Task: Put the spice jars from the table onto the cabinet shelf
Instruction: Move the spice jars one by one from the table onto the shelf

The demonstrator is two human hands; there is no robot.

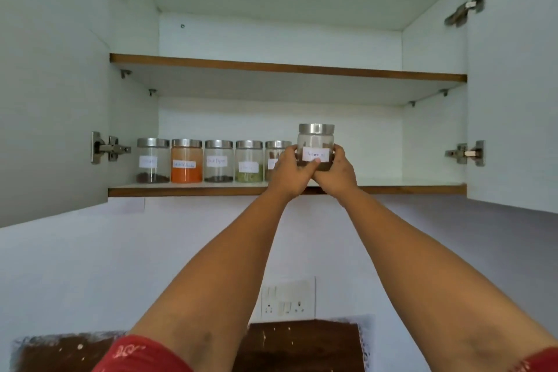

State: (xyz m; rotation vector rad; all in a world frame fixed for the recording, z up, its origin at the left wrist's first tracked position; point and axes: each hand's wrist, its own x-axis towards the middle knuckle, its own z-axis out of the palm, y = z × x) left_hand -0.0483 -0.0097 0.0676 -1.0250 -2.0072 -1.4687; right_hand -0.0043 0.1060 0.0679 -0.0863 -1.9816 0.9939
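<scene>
Nearest the camera, a dark brown tabletop [296, 347] lay below a wall socket [287, 300], well under the lower cabinet shelf [187, 190]. Both arms reached up to that shelf. The left hand [290, 174] and right hand [336, 174] curled around the lower half of one glass spice jar [316, 145], fingers overlapping at its front, thumbs on its sides. The jar was upright above the shelf's front edge; whether its base touched the shelf could not be told. Its white label carried handwriting too blurred to read.

Farther back on the shelf, left of the held jar, five jars [186, 161] stood in a row, the fifth partly hidden by the left hand. Their labels were illegible; one held orange powder. Right of the held jar the shelf lay bare to the cabinet wall. The upper shelf [287, 68] sat above.
</scene>
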